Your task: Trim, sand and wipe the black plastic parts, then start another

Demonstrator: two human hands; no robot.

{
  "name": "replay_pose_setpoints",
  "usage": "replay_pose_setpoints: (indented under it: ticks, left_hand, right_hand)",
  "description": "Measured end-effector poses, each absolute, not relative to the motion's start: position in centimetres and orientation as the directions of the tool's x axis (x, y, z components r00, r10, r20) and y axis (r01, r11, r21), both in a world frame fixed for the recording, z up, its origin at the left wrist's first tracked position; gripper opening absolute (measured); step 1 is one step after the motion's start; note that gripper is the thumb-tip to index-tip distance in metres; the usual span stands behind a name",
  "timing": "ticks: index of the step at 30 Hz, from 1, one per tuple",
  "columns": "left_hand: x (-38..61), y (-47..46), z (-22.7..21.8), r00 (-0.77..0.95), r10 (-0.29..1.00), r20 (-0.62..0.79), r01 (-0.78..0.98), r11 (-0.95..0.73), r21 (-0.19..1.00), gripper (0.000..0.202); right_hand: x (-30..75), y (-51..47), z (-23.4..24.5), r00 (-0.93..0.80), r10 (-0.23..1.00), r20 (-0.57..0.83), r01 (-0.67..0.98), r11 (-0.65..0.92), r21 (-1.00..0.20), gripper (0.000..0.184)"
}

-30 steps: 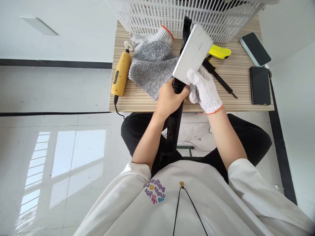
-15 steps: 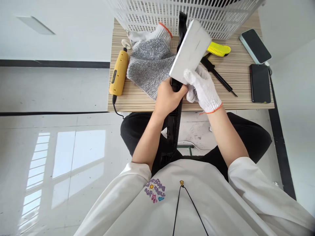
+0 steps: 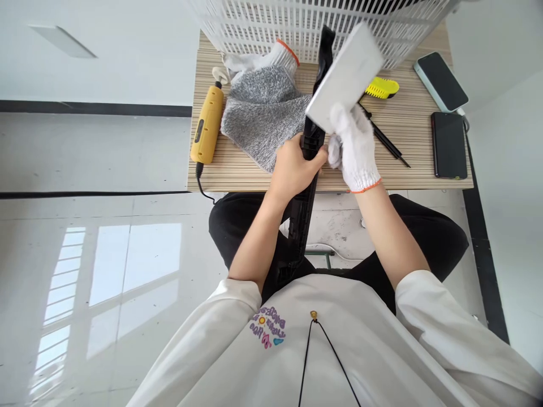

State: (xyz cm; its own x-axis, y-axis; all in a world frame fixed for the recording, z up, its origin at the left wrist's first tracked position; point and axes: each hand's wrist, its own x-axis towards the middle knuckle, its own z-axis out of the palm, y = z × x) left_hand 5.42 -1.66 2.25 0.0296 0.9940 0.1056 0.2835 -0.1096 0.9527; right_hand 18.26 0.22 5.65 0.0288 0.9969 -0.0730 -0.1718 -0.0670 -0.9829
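Note:
My bare left hand (image 3: 298, 161) is wrapped round a long black plastic part (image 3: 302, 212), which slants from my lap up across the table's front edge. On my right hand (image 3: 353, 148) is a white knitted glove with an orange cuff. It grips a flat white rectangular piece (image 3: 345, 76), whose kind I cannot make out, by its lower end. This piece lies tilted over the black part and hides some of its upper length. My left thumb is close to the gloved fingers. The black part's far tip points at the basket.
A grey cloth (image 3: 267, 116) and a white glove (image 3: 282, 55) lie left, beside a yellow corded rotary tool (image 3: 207, 125). To the right are a yellow brush (image 3: 382, 87), a thin black tool (image 3: 388, 141) and two phones (image 3: 448, 144) (image 3: 441, 82). A white basket (image 3: 271, 34) stands behind.
My right hand has moved up and to the right with the white piece. The black part's upper end has swung slightly right, and my left hand has shifted a little with it.

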Motion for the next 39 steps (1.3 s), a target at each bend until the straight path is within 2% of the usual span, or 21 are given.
replay_pose_setpoints:
  ticks: [2,6,10,15,18,20,24,31,33,36,39]
  left_hand:
    - [5.4,-1.6,2.2,0.030,0.993,0.113,0.278,-0.117,0.953,0.025]
    - [5.3,-1.5,2.1,0.028,0.991,0.132,0.282,-0.135,0.950,0.024]
    - [5.4,-1.6,2.1,0.030,0.992,0.123,0.279,-0.127,0.952,0.024]
    - [5.4,-1.9,2.1,0.070,0.987,0.142,0.288,-0.156,0.945,0.020]
    - [5.5,-2.0,2.0,0.066,0.988,0.141,0.290,-0.154,0.944,0.017]
    - [5.4,-2.0,2.0,0.066,0.986,0.150,0.284,-0.163,0.945,0.016]
    - [5.4,-2.0,2.0,0.086,0.982,0.167,0.276,-0.185,0.943,0.017]
    - [5.3,-2.0,1.9,0.094,0.980,0.174,0.269,-0.193,0.944,0.020]
    - [5.3,-2.0,2.0,0.100,0.980,0.170,0.271,-0.191,0.943,0.019]
    - [5.3,-2.0,2.1,0.101,0.980,0.171,0.275,-0.192,0.942,0.017]
    - [5.3,-2.0,2.1,0.090,0.983,0.159,0.282,-0.178,0.943,0.016]
  right_hand:
    - [18.1,0.1,5.5,-0.022,0.998,-0.056,-0.157,-0.059,-0.986,0.054]
    - [18.2,0.2,5.2,0.056,0.997,-0.050,-0.169,-0.040,-0.985,0.052]
    - [18.2,0.5,5.0,-0.022,0.998,-0.059,-0.153,-0.062,-0.986,0.056]
    - [19.0,2.2,3.5,0.216,0.976,0.042,-0.240,0.094,-0.966,0.057]
    - [20.0,3.2,2.3,0.132,0.990,0.048,-0.181,0.071,-0.981,0.054]
    - [20.4,3.4,1.8,0.101,0.990,0.099,-0.145,0.113,-0.983,0.056]
    - [19.9,2.6,2.4,0.213,0.964,0.160,-0.116,0.187,-0.975,0.059]
    - [19.6,1.3,3.8,0.167,0.977,0.133,-0.076,0.147,-0.986,0.048]
    - [19.6,1.3,3.9,0.201,0.970,0.134,-0.104,0.157,-0.982,0.052]
    - [19.2,1.5,4.0,0.306,0.940,0.152,-0.142,0.203,-0.969,0.070]
    - [19.1,2.1,3.6,0.425,0.893,0.150,-0.115,0.218,-0.969,0.070]
